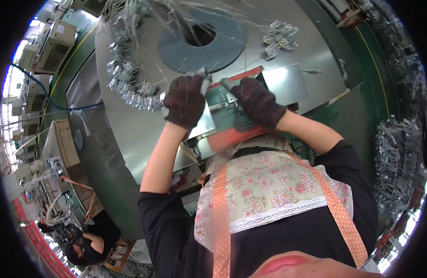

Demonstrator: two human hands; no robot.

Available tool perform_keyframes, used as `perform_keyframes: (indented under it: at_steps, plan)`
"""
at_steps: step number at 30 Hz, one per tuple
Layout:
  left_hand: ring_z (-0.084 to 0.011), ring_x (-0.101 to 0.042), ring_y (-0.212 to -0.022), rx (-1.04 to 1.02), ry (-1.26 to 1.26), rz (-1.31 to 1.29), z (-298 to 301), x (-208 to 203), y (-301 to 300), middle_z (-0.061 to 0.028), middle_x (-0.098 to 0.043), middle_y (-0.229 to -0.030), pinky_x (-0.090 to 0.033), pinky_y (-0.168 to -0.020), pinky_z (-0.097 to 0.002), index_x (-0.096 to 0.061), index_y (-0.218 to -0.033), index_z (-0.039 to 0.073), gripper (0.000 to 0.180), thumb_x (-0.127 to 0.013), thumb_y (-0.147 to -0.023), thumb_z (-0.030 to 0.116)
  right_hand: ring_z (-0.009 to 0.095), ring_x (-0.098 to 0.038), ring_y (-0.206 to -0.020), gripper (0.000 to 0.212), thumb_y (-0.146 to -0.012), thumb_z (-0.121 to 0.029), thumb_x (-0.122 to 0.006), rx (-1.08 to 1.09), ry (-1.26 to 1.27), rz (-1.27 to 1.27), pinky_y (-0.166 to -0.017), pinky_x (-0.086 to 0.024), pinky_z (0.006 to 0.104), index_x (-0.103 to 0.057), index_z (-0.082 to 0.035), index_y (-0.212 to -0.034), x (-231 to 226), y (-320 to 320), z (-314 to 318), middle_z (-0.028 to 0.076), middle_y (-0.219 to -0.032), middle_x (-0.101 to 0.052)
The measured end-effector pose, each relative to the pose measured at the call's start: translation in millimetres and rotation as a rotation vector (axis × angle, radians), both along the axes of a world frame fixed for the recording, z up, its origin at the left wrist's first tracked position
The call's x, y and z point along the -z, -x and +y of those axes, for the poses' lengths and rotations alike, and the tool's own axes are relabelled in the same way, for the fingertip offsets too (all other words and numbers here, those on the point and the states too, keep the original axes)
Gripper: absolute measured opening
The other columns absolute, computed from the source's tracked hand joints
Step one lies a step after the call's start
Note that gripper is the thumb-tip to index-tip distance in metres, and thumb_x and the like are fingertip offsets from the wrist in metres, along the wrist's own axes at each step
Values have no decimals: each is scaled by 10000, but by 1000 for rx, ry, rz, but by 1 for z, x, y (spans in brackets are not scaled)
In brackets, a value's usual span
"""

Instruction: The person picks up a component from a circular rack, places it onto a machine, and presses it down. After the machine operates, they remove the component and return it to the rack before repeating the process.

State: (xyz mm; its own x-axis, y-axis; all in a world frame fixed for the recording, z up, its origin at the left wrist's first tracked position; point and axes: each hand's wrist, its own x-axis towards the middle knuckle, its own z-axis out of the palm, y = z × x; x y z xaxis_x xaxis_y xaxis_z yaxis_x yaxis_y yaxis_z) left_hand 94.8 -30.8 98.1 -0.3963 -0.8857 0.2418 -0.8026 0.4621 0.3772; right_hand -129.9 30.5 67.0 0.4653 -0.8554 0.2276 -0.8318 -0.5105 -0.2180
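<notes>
Both my hands wear dark maroon knitted gloves and work close together over a gap in the steel bench. My left hand (pixel 185 99) is closed, with a small grey-white piece (pixel 205 84) at its fingertips. What this piece is, I cannot make out. A short way to the right, my right hand (pixel 257 102) has its fingers curled in, and its grey fingertips point toward the left hand. Whatever it grips is too small and hidden to name. Between the hands lies a pale metal fitting (pixel 216 107), near dark coiled wires (pixel 242 123).
A grey round disc (pixel 169 46) with a central hole stands beyond my hands. Many silvery metal clips with thin cables (pixel 123 74) curve along the left; a smaller metal pile (pixel 279 38) lies at right. A steel box (pixel 285 84) adjoins my right hand. Another person (pixel 90 243) sits lower left.
</notes>
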Motion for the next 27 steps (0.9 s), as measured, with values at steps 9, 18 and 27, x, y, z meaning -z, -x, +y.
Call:
perform_keyframes:
  at_steps: [9,18,27]
  plan:
    - [-313,-661,-968,425,-51,-330,34,4,64,-143,-706,-972,-470,-927,-450,-682,-1061,83,334,-651,-803,293,382,-584,-1078,650,-775,-190,-734,-57,-270,-179,-962,-474,472,-531,7,-1360,-20,14,-3,211,-1177,-610]
    - [-346,-556,-1195,275,135,-230,48,33,61,-190,-599,-1256,-395,-1058,-505,-536,-1330,-21,499,-579,-887,205,353,-630,-1089,393,-838,-194,-754,154,49,-321,-953,-519,429,-656,-52,-1191,-40,112,-59,172,-1146,-643]
    - [-359,-492,-1274,225,66,-195,51,32,63,-191,-562,-1309,-362,-1107,-506,-508,-1379,-10,564,-619,-901,267,385,-577,-1192,417,-858,-196,-713,366,22,-329,-992,-493,449,-617,-95,-1250,-34,172,-89,181,-1236,-639]
